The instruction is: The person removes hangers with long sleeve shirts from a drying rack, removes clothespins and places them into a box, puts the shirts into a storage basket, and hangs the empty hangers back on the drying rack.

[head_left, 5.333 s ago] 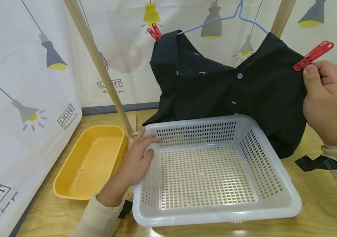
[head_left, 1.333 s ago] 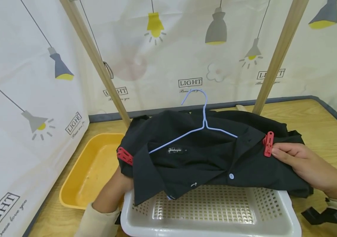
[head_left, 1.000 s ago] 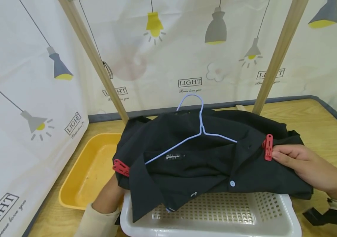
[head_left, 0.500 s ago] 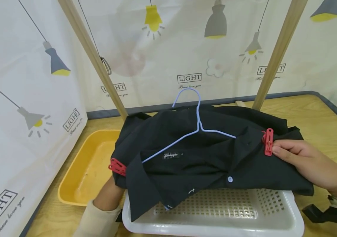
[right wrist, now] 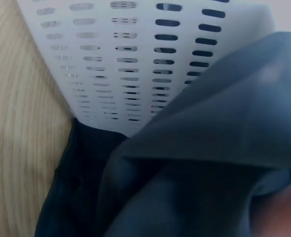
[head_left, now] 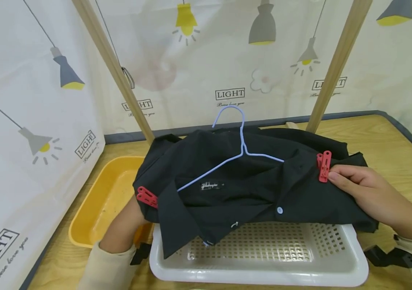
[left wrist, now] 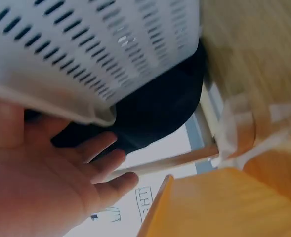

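Note:
A black shirt (head_left: 220,161) on a light-blue wire hanger (head_left: 242,147) drapes over the back of a white slotted basket (head_left: 260,274). Red clothespins clip it at both shoulders: one clothespin (head_left: 147,197) at left, another clothespin (head_left: 324,167) at right. My right hand (head_left: 363,185) pinches the shirt's shoulder, thumb beside the right clothespin. Beneath the left shoulder my left hand (left wrist: 46,173) is mostly hidden in the head view. The left wrist view shows its fingers loosely extended by the basket's rim and the dark cloth.
A yellow tray (head_left: 86,209) stands left of the basket on the wooden table (head_left: 405,149). Behind the shirt rise two wooden posts, a left post (head_left: 115,72) and a right post (head_left: 340,64). A lamp-printed curtain (head_left: 198,72) closes off the back.
Since the oldest frame, the hanger and shirt have come down over the basket, and my left hand has gone from the basket rim to beneath the shirt. Lately, only slight shifts show.

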A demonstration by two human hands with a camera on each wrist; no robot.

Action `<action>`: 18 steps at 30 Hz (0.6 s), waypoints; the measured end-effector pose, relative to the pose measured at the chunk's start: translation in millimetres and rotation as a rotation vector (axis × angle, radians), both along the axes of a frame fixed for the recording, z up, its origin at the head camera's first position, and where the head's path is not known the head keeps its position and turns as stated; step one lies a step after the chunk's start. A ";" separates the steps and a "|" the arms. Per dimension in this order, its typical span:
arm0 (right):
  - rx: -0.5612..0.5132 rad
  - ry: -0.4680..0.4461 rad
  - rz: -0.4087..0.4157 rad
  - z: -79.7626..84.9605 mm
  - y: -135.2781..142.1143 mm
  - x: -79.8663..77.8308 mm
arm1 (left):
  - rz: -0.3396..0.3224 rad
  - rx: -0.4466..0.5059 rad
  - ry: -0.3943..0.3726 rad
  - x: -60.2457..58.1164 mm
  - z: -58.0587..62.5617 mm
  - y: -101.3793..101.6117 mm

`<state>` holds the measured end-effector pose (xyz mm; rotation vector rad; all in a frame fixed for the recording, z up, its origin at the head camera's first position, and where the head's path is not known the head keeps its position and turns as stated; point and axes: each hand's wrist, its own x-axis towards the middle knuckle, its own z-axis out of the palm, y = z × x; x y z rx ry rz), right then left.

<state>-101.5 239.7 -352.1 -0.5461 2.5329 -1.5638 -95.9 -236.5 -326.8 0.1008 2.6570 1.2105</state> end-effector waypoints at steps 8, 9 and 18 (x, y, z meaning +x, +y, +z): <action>-0.007 -0.021 -0.048 -1.0 -1.7 -2.7 | 0.089 -0.080 0.244 -15.9 7.6 0.9; -0.005 -0.023 -0.059 -1.3 -1.9 -3.0 | 0.124 -0.104 0.293 -18.5 9.3 0.5; 0.003 -0.068 -0.116 -6.3 -0.7 -3.8 | 0.357 0.011 0.545 -15.9 24.0 9.1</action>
